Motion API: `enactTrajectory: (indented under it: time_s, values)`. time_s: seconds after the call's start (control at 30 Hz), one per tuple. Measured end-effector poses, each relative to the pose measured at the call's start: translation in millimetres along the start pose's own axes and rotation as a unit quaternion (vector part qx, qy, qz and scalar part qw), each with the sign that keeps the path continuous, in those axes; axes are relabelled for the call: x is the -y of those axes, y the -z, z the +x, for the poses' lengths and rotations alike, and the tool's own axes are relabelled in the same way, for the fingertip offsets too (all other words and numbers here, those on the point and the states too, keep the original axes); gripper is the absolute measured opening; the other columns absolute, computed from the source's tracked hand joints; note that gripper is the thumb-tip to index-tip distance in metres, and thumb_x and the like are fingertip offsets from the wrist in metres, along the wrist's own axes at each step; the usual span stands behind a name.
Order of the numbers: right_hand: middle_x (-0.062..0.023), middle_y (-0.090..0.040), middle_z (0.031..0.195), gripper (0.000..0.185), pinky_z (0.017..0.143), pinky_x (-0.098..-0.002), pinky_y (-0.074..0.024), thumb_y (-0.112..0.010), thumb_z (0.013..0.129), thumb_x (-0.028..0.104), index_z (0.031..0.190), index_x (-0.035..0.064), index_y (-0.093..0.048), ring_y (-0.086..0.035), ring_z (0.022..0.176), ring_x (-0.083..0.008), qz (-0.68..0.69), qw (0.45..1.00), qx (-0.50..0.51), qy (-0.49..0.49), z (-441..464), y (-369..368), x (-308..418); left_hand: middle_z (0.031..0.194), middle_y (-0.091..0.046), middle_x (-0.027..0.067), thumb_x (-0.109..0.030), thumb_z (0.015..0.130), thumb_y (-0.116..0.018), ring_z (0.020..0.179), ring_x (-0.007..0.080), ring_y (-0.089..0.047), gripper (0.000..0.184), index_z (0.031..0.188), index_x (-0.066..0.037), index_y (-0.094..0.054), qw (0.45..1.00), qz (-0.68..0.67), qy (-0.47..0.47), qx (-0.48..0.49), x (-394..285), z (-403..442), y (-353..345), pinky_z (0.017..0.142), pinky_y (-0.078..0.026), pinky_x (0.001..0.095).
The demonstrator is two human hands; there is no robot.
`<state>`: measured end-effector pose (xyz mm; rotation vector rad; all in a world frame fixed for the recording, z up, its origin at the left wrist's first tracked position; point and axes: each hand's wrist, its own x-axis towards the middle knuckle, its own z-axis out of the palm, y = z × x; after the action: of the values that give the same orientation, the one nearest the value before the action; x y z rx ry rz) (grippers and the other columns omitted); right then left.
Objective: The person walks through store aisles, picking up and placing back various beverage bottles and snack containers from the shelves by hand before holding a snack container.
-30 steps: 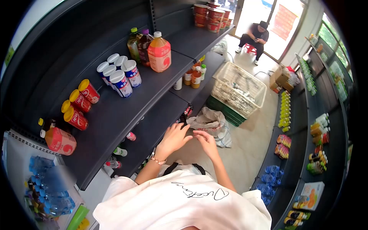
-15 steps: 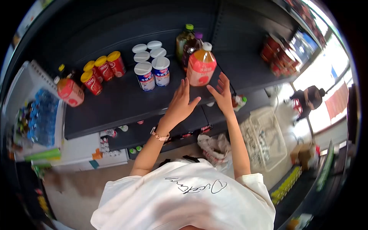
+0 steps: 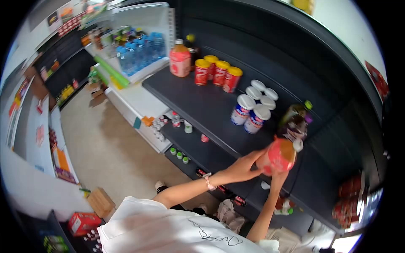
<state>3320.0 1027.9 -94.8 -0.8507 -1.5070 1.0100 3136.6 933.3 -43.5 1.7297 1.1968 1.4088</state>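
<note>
A pink-labelled bottle with a white cap (image 3: 282,154) tilts at the front of the dark shelf (image 3: 190,99), with both hands on it. My left hand (image 3: 242,169) wraps its left side, and my right hand (image 3: 277,170) holds its lower front; some fingers are hidden. Just behind it stand a dark purple bottle (image 3: 295,126) and a green-capped bottle (image 3: 297,110). Several white-lidded canisters (image 3: 255,117) are to the left, followed by red canisters with yellow lids (image 3: 219,73) and another pink-labelled bottle (image 3: 180,59).
Blue-capped water bottles (image 3: 141,52) fill a white case at the upper left. Red noodle tubs (image 3: 350,202) sit at the lower right. Lower shelves hold small bottles (image 3: 176,119). A cardboard box (image 3: 100,201) and a pale bag (image 3: 230,217) are near the floor.
The view has swung left along the shelf. Both hands have closed in on the pink-labelled bottle, which now tilts; half a second ago they were open beside it.
</note>
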Motion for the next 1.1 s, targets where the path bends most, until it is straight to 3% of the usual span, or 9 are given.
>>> enactTrajectory:
  time_s: [0.07, 0.27, 0.3, 0.33, 0.5, 0.6, 0.83, 1.0, 1.1]
  values:
    - [-0.0113, -0.042, 0.130, 0.096, 0.099, -0.0370, -0.0396, -0.082, 0.059, 0.021, 0.136, 0.0038, -0.027, -0.046, 0.118, -0.0241, 0.010, 1.000, 0.017, -0.002, -27.3, -7.8, 11.2, 0.121, -0.048, 0.0155, -0.017, 0.078, -0.068, 0.106, 0.0269, -0.053, 0.070, 0.137, -0.004, -0.034, 1.000, 0.010, 0.023, -0.019, -14.7, -29.2, 11.2, 0.094, -0.041, 0.0343]
    - [-0.0118, -0.047, 0.125, 0.099, 0.095, -0.0384, -0.0432, -0.088, 0.051, 0.018, 0.131, 0.0025, -0.031, -0.049, 0.114, -0.0232, 0.146, 0.972, 0.164, -0.088, -137.5, -84.6, 11.0, 0.140, -0.033, 0.0175, -0.028, 0.062, -0.081, 0.129, 0.0309, -0.035, 0.104, 0.142, -0.004, -0.020, 0.993, 0.078, 0.024, -0.085, -4.5, -137.4, 45.8, 0.106, -0.029, 0.0381]
    - [-0.0126, -0.048, 0.123, 0.097, 0.095, -0.0380, -0.0435, -0.088, 0.052, 0.019, 0.130, 0.0016, -0.032, -0.050, 0.112, -0.0231, 0.198, 0.961, 0.184, -0.062, -154.7, -106.1, 3.2, 0.141, -0.033, 0.0172, -0.029, 0.063, -0.080, 0.128, 0.0300, -0.036, 0.103, 0.142, -0.002, -0.020, 0.989, 0.022, 0.120, -0.086, -9.5, -162.9, 56.5, 0.106, -0.030, 0.0381]
    - [-0.0132, -0.049, 0.122, 0.096, 0.095, -0.0376, -0.0433, -0.088, 0.053, 0.019, 0.128, 0.0007, -0.033, -0.051, 0.111, -0.0230, 0.243, 0.936, 0.222, -0.126, -162.9, -131.5, 20.7, 0.139, -0.035, 0.0163, -0.031, 0.065, -0.079, 0.127, 0.0275, -0.039, 0.099, 0.141, -0.002, -0.022, 0.975, -0.044, 0.185, -0.119, -18.1, -184.2, 69.9, 0.105, -0.031, 0.0375]
    - [-0.0134, -0.052, 0.114, 0.087, 0.092, -0.0347, -0.0438, -0.087, 0.055, 0.022, 0.122, -0.0017, -0.037, -0.053, 0.106, -0.0209, 0.244, 0.842, 0.433, -0.210, -196.0, -234.1, 45.5, 0.134, -0.042, 0.0137, -0.029, 0.064, -0.082, 0.124, 0.0218, -0.042, 0.096, 0.138, -0.003, -0.028, 0.931, -0.051, 0.241, -0.270, -17.7, -295.4, 118.2, 0.104, -0.032, 0.0353]
    - [-0.0133, -0.049, 0.118, 0.087, 0.094, -0.0355, -0.0423, -0.085, 0.059, 0.021, 0.125, -0.0009, -0.032, -0.052, 0.109, -0.0204, 0.185, 0.817, 0.538, -0.088, -210.1, -295.5, 46.9, 0.134, -0.042, 0.0123, -0.025, 0.063, -0.083, 0.124, 0.0198, -0.041, 0.096, 0.138, -0.003, -0.028, 0.901, -0.089, 0.216, -0.365, -17.3, -339.7, 149.8, 0.104, -0.031, 0.0342]
    - [-0.0139, -0.053, 0.110, 0.079, 0.089, -0.0340, -0.0444, -0.082, 0.062, 0.029, 0.121, -0.0025, -0.039, -0.055, 0.103, -0.0220, 0.253, 0.768, 0.585, -0.068, -223.3, -476.9, 86.1, 0.127, -0.050, 0.0108, -0.022, 0.062, -0.083, 0.116, 0.0198, -0.048, 0.091, 0.136, -0.004, -0.034, 0.852, -0.017, 0.208, -0.481, -27.7, -395.2, 289.4, 0.099, -0.036, 0.0340]
    - [-0.0147, -0.054, 0.109, 0.084, 0.086, -0.0344, -0.0449, -0.076, 0.067, 0.047, 0.122, -0.0041, -0.038, -0.056, 0.101, -0.0232, 0.283, 0.754, 0.592, -0.042, -245.6, -594.2, 117.9, 0.125, -0.051, 0.0121, -0.029, 0.061, -0.083, 0.110, 0.0209, -0.051, 0.093, 0.135, -0.003, -0.034, 0.836, 0.081, 0.215, -0.498, -30.7, -437.7, 390.4, 0.095, -0.040, 0.0342]
    - [-0.0148, -0.054, 0.109, 0.083, 0.086, -0.0346, -0.0449, -0.076, 0.067, 0.048, 0.121, -0.0038, -0.039, -0.056, 0.101, -0.0239, 0.276, 0.755, 0.594, -0.022, -257.6, -642.8, 127.7, 0.125, -0.051, 0.0114, -0.029, 0.060, -0.083, 0.110, 0.0201, -0.051, 0.092, 0.135, -0.003, -0.035, 0.833, 0.089, 0.213, -0.503, -32.9, -458.7, 435.2, 0.095, -0.039, 0.0340]
